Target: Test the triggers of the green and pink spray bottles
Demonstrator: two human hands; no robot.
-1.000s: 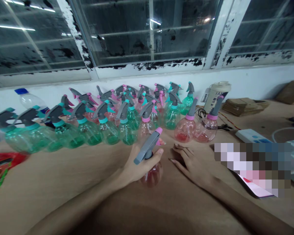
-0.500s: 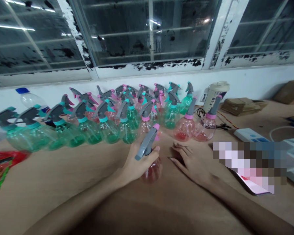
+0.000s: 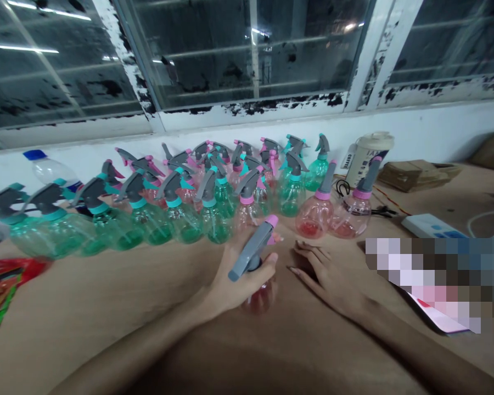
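Note:
My left hand [image 3: 234, 280] is wrapped round the neck of a pink see-through spray bottle [image 3: 263, 299] with a grey head and pink nozzle. A fingertip shows beside its pink trigger, and the bottle stands at the middle of the table. Just to the right, my right hand [image 3: 323, 269] rests on the tabletop, empty, fingers loosely stretched and apart. Beyond both hands stand several more spray bottles: a front row of green ones [image 3: 185, 222], a pink one [image 3: 245, 211] behind my left hand, and two pink ones [image 3: 315, 216] at the right.
Further right lie a phone-like flat object [image 3: 440, 321], partly blurred out, a white power strip [image 3: 426, 225] and flattened cardboard [image 3: 415, 175]. A coffee cup [image 3: 368, 156] stands by the wall. At the left are a blue-capped bottle [image 3: 47, 167] and a red-green packet [image 3: 2, 285].
The view has shifted slightly, so things at the right sit further right. A fingertip of my left hand now shows by the trigger. My right hand still rests on the table.

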